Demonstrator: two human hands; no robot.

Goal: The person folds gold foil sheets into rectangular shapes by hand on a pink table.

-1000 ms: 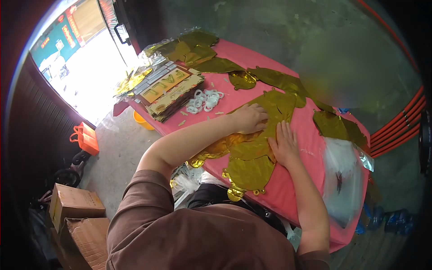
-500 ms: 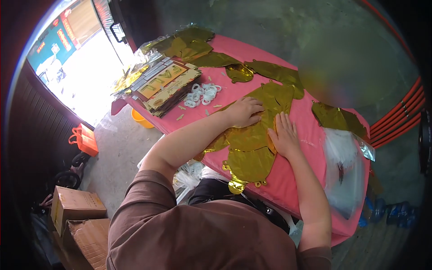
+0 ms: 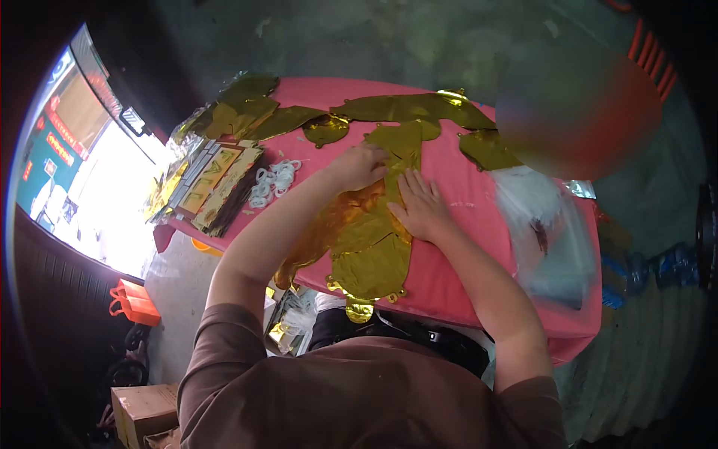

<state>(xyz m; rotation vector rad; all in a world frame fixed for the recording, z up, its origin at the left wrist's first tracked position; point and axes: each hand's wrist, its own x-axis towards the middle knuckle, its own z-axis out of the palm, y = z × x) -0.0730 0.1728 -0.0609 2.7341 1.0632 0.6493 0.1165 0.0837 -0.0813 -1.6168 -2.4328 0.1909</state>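
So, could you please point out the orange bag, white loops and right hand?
Orange bag (image 3: 139, 307): head view, its side.
White loops (image 3: 277, 179): head view, pile's middle.
Right hand (image 3: 422, 210): head view, its back.

Left grip (image 3: 362, 166) and right grip (image 3: 422, 206) touch gold foil (image 3: 370, 232) on pink cloth (image 3: 475, 243).

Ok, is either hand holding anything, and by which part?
The right hand rests flat at the right edge of the gold foil, not visibly gripping. The left hand curls on it farther left; whether it pinches the foil cannot be told.
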